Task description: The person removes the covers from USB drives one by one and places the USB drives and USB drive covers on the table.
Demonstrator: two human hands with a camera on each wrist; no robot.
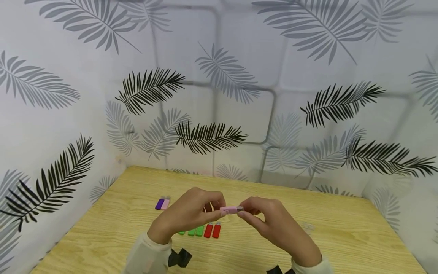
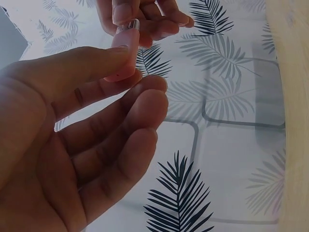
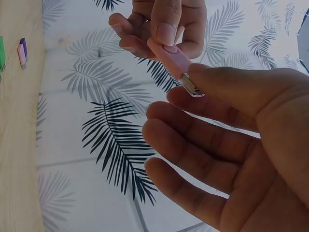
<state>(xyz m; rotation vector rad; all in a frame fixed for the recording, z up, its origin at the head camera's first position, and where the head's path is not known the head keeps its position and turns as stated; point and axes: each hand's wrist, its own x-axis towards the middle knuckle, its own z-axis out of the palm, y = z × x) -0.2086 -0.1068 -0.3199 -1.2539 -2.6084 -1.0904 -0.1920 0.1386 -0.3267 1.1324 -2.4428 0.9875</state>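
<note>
A pink USB flash drive [image 1: 230, 210] is held level above the table, spanning the gap between both hands. My left hand [image 1: 189, 211] pinches its pink body between thumb and forefinger. At the silvery plug end, my right hand [image 1: 273, 220] has its thumb and forefinger around the tip. The left wrist view shows the drive [image 2: 126, 58] under the left thumb, with the other fingers loosely curled below. In the right wrist view, the metal plug [image 3: 192, 87] shows between the right thumb and forefinger.
A purple drive [image 1: 159, 204] and a light pink one [image 1: 165, 203] lie side by side at the left. Nearer, green drives [image 1: 200, 230] and two red drives [image 1: 216, 230] form a row. Small clear pieces [image 1: 308, 227] lie at the right. A leaf-patterned curtain [image 1: 239, 114] stands behind the table.
</note>
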